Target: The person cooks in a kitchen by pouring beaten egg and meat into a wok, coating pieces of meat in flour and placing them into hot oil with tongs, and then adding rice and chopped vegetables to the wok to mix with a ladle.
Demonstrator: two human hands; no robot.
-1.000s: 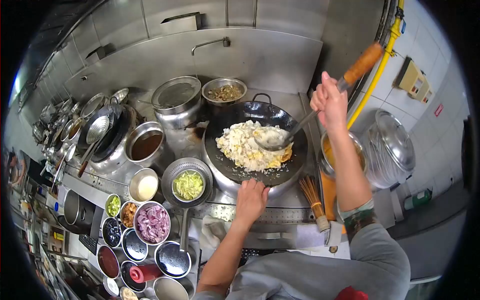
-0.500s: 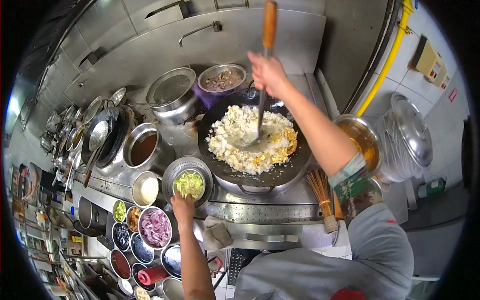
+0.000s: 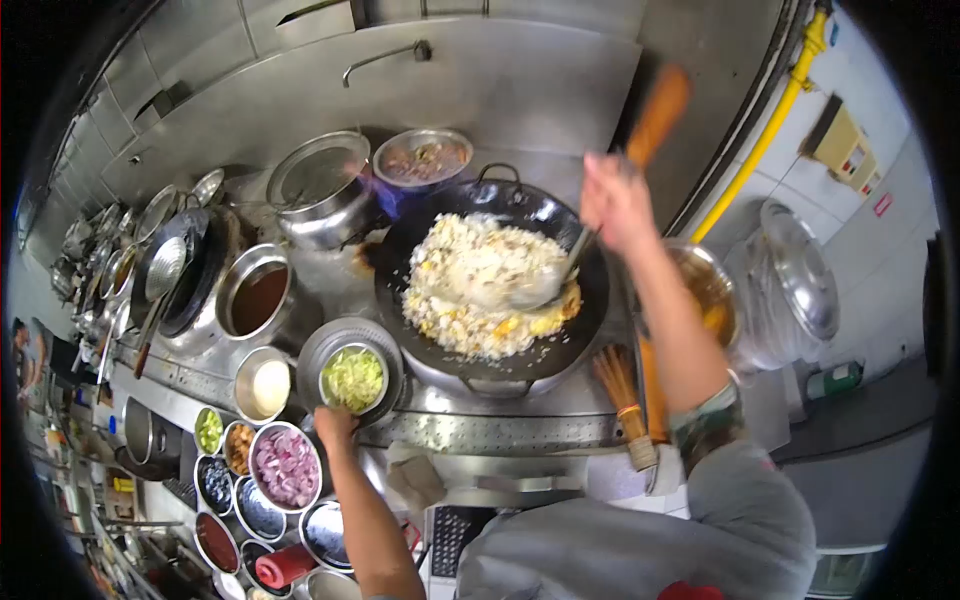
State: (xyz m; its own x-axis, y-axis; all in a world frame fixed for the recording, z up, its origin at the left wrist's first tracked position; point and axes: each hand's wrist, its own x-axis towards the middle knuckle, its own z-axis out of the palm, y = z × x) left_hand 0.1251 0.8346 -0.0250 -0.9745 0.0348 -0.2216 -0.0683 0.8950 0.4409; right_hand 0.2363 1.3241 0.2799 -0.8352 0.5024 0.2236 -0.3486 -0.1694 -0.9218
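A black wok on the stove holds rice mixed with egg. My right hand is wrapped round the shaft of a ladle, whose wooden handle sticks up beyond the fist and whose bowl rests in the rice. My left hand is at the near edge of a small metal bowl of chopped green vegetable, which sits in a perforated strainer. The fingers meet the bowl's rim; the exact grip is partly hidden.
Left of the wok stand a pot of brown sauce, a bowl of sliced onions and a red bottle. Behind are a lidded pot and a metal bowl. A bamboo brush lies at the right; another person is far left.
My left hand has moved from the wok's near edge to the bowl of green vegetable. My right hand has swung the ladle through the rice, leftward and then back to the right.
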